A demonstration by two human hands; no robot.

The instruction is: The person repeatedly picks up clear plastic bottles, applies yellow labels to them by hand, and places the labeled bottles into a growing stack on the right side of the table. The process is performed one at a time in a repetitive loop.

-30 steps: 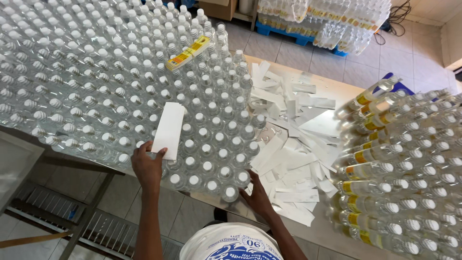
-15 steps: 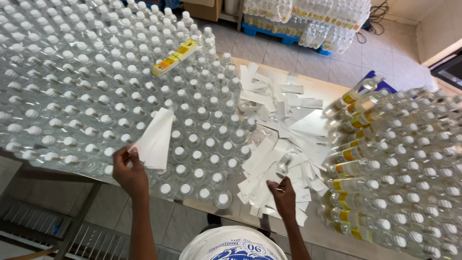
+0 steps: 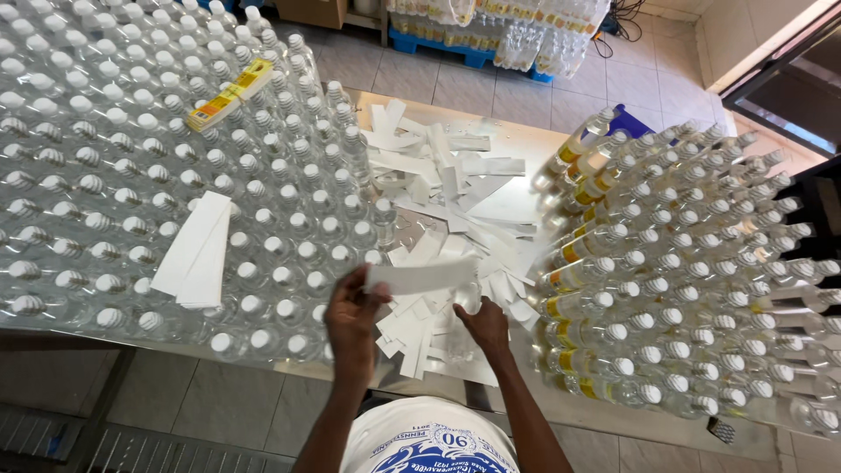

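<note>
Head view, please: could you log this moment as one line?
left hand: holds white strip | right hand: on clear bottle | stack of strips: atop bottle caps

Both forearms reach up from six o'clock. The left hand (image 3: pixel 352 314) is raised, fingers curled and pinched toward two o'clock. The right hand (image 3: pixel 484 326) lies lower, palm down, fingers pointing toward eleven o'clock.

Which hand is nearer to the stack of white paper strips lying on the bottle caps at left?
Left. The left hand is right of the stack of white paper strips, holding a single white strip. The right hand is farther right, over the loose pile.
</note>
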